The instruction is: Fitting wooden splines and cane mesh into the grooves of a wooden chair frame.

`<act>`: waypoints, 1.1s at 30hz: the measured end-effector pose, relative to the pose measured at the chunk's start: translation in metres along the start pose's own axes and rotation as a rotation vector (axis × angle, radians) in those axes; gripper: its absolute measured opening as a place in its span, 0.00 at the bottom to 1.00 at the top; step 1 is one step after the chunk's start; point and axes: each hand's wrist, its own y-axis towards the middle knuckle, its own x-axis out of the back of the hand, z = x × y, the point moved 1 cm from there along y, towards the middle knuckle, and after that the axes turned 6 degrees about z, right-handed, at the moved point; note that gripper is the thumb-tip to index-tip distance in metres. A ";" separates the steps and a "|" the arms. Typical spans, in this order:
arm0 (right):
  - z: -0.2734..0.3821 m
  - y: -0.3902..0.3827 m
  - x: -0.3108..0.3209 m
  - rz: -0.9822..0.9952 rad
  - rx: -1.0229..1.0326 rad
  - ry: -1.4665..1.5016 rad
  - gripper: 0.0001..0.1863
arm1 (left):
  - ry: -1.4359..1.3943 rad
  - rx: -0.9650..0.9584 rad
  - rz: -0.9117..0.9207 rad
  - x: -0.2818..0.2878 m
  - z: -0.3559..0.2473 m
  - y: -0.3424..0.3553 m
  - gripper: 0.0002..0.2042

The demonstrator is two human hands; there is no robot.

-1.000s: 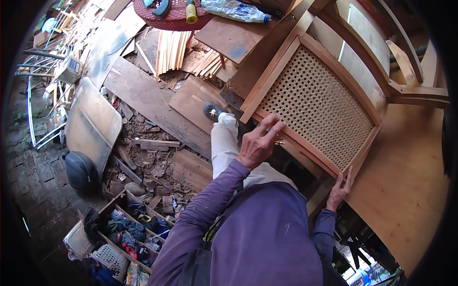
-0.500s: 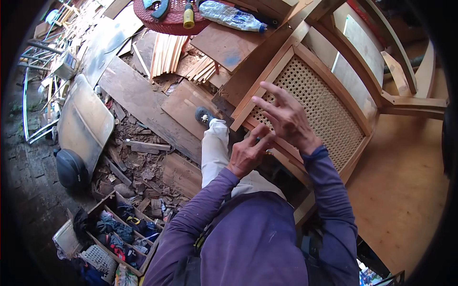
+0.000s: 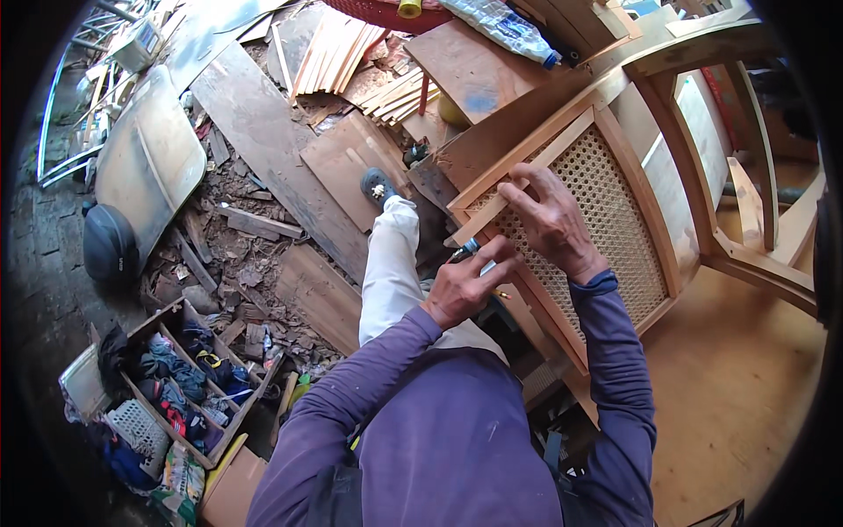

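Observation:
A wooden chair frame with a woven cane panel leans in front of me on the right. My right hand is over the panel's near left corner, its thumb and fingers closed on a thin wooden strip. That strip slants across the cane, its lower end jutting past the frame's edge. Just below that end, my left hand is closed round a slim pen-like tool with a blue and dark tip. Fingers hide most of the tool's body.
Bundled wooden slats, a plywood piece and a plastic bottle lie ahead. Wood scraps litter the floor. At lower left sits a divided wooden box of cloths and odds. A black rounded case rests by a curved board.
My right hand has gone from outstretched fingers to gripping the strip, which now lies angled over the cane. The left hand has dropped slightly, its tool showing more. The whole view has shifted.

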 end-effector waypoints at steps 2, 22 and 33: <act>-0.004 0.002 -0.001 -0.010 -0.007 0.025 0.21 | -0.012 -0.006 -0.008 0.002 0.000 0.003 0.23; 0.040 0.011 -0.015 0.272 -0.669 0.280 0.15 | -0.061 -0.022 -0.002 -0.010 0.014 -0.009 0.23; 0.048 -0.001 -0.019 0.123 -0.616 0.222 0.14 | -0.093 -0.018 0.046 -0.005 0.013 -0.006 0.24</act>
